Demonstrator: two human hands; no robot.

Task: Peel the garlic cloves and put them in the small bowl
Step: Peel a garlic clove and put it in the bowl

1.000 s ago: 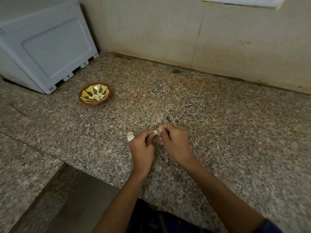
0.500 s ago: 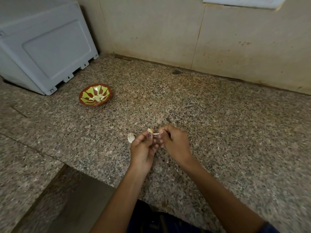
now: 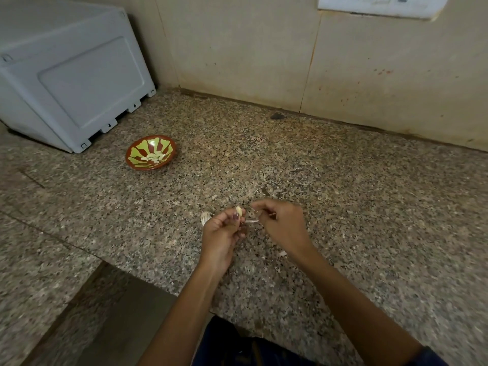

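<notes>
Left hand [image 3: 221,231] pinches a garlic clove [image 3: 239,210] between thumb and fingertips, centre of frame, its long axis roughly upright, tip pointing up the picture. Right hand [image 3: 281,224], just right of it, has its fingers curled on a thin strip of skin [image 3: 252,221] that runs across the gap toward the clove. The small bowl [image 3: 151,152] sits well apart, up and to the left, some peeled pieces already in it; the left hand is the nearer one and lies on that side, so I judge the drop-off goes up-left from here. More unpeeled garlic [image 3: 204,217] lies on the counter [image 3: 343,194] just left of my left hand. Against a second ago: hands were touching, knuckles together over the clove; now they are drawn apart, the skin stretched between, clove mostly bare.
</notes>
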